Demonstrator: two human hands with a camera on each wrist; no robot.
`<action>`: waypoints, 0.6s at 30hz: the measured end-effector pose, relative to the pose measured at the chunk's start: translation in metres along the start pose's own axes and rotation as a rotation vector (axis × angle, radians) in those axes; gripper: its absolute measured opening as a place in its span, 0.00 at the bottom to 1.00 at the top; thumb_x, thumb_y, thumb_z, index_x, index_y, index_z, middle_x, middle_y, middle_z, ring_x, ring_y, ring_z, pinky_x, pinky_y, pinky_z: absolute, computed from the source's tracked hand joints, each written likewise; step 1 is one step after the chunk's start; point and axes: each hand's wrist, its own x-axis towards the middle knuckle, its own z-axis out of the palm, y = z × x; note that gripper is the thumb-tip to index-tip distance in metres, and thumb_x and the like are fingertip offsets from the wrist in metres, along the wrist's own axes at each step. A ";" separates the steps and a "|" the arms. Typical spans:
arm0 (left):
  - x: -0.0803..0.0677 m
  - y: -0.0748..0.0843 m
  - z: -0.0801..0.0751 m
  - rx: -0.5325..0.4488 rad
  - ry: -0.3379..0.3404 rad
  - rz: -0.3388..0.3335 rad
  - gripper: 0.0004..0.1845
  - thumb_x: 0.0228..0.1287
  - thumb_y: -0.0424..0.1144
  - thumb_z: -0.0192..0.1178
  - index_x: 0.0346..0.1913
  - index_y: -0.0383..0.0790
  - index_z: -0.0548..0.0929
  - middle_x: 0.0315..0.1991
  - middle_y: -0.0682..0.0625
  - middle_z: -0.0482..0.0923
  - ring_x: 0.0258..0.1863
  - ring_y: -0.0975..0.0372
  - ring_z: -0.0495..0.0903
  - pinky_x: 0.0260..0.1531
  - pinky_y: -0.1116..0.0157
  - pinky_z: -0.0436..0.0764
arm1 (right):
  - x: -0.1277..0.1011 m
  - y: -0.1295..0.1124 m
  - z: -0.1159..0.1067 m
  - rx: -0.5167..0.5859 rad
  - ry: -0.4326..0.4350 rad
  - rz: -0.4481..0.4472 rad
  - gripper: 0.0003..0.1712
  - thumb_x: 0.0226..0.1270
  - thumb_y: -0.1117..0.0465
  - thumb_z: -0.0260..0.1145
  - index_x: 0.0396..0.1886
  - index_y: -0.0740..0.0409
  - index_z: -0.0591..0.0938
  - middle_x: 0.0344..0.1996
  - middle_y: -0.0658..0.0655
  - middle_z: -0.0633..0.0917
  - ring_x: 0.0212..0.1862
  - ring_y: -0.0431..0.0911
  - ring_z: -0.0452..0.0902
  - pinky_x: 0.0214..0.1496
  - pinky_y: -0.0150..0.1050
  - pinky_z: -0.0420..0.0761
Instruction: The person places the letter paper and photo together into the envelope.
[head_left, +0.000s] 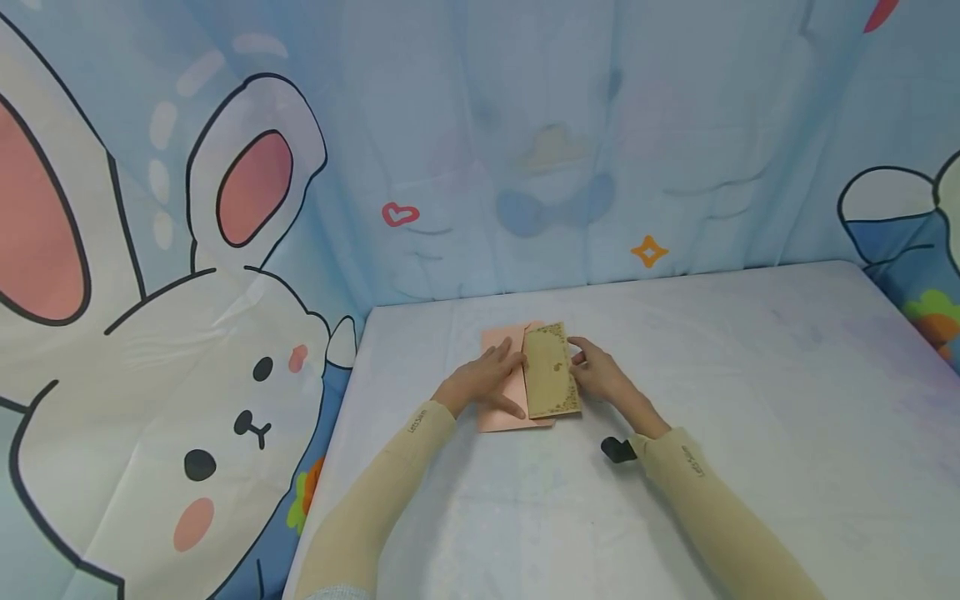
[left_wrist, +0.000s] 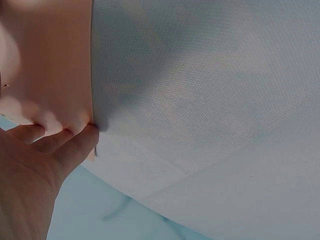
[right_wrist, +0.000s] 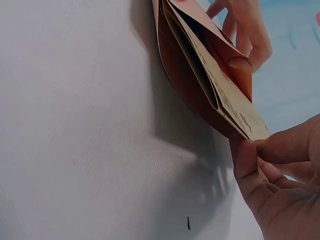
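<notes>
A pink paper envelope lies towards the back of the table. A tan folded card with brown floral corners sits at its right side. In the right wrist view the envelope gapes, and the card's layered edge is partly between its two sides. My left hand holds the envelope, thumb spread towards the near edge and fingers bent at the opening. In the left wrist view its fingertips touch the pink paper's edge. With thumb and index finger, my right hand pinches the card's right edge; the card's far end is hidden.
A white cloth covers the table. Behind it hangs a blue curtain with cartoon prints, and a large printed rabbit fills the left side. A small black object shows beside the right sleeve.
</notes>
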 end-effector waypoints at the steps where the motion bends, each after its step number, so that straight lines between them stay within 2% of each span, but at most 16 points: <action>1: 0.000 0.000 0.000 0.003 -0.001 -0.002 0.57 0.47 0.76 0.66 0.77 0.60 0.54 0.83 0.43 0.34 0.81 0.46 0.49 0.66 0.45 0.73 | 0.000 -0.001 0.001 0.000 -0.001 -0.003 0.36 0.75 0.68 0.53 0.79 0.66 0.55 0.56 0.73 0.78 0.48 0.55 0.81 0.41 0.41 0.81; 6: 0.000 -0.001 0.002 0.000 -0.003 -0.014 0.58 0.47 0.77 0.65 0.78 0.60 0.52 0.83 0.44 0.35 0.81 0.46 0.49 0.68 0.46 0.71 | 0.003 -0.001 0.005 0.002 0.000 -0.011 0.36 0.74 0.68 0.53 0.78 0.66 0.55 0.56 0.73 0.78 0.46 0.55 0.82 0.40 0.41 0.81; 14: -0.002 0.000 0.000 0.009 0.000 -0.014 0.57 0.48 0.77 0.64 0.78 0.60 0.52 0.83 0.43 0.36 0.80 0.45 0.50 0.67 0.46 0.72 | 0.006 -0.007 0.014 0.004 -0.007 -0.019 0.36 0.73 0.68 0.55 0.77 0.66 0.57 0.55 0.73 0.79 0.49 0.58 0.82 0.48 0.48 0.82; 18: -0.002 0.000 0.000 0.008 0.010 -0.015 0.57 0.48 0.76 0.65 0.78 0.60 0.52 0.83 0.42 0.36 0.80 0.44 0.51 0.67 0.45 0.71 | 0.007 -0.011 0.018 0.013 -0.023 -0.021 0.36 0.72 0.68 0.56 0.77 0.67 0.57 0.53 0.72 0.80 0.46 0.56 0.82 0.46 0.45 0.82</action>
